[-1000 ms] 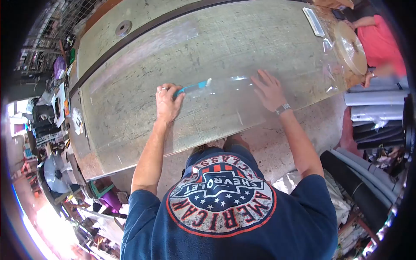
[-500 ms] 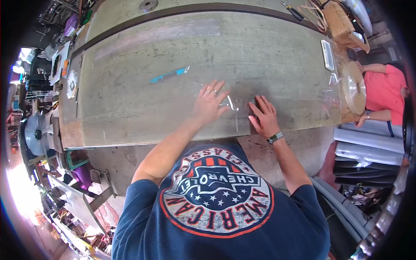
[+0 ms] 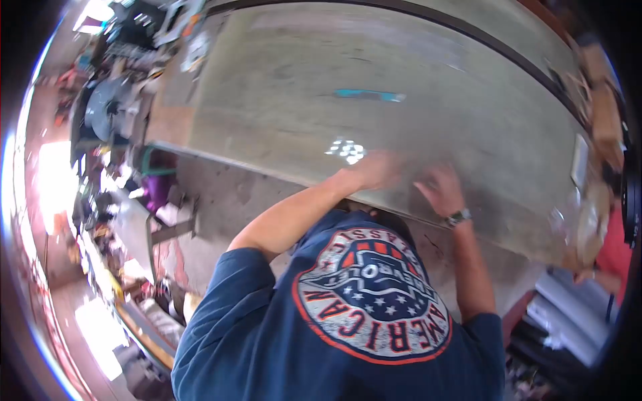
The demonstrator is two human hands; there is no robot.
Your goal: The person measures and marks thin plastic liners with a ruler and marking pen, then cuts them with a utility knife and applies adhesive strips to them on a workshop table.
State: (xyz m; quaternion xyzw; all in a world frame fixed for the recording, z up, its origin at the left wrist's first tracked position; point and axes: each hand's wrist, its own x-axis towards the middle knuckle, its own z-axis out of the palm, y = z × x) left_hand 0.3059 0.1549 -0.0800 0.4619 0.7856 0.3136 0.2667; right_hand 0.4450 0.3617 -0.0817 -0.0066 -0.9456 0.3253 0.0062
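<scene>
My left hand (image 3: 382, 170) is over the near edge of the long worktable (image 3: 281, 87), its fingers smeared by motion. Close to its right, my right hand (image 3: 443, 188) has its thumb apart from the fingers, low over the tabletop, with a watch on the wrist. Bright glare from a clear, shiny plastic film (image 3: 346, 151) shows just left of my left hand. Farther back lies a turquoise utility knife-like strip (image 3: 369, 95), blurred in this view.
A dark bar (image 3: 468, 30) crosses the table's far side. At the right are a white narrow box (image 3: 580, 160), a cardboard box (image 3: 605, 120), grey rolls (image 3: 568, 307) and a person in a red top (image 3: 614, 250). A fan (image 3: 105, 110) stands left.
The view has swung left, so the table slants and appears shifted right. Both hands have drawn back toward the near table edge and closer together; the left hand's spread fingers are now blurred.
</scene>
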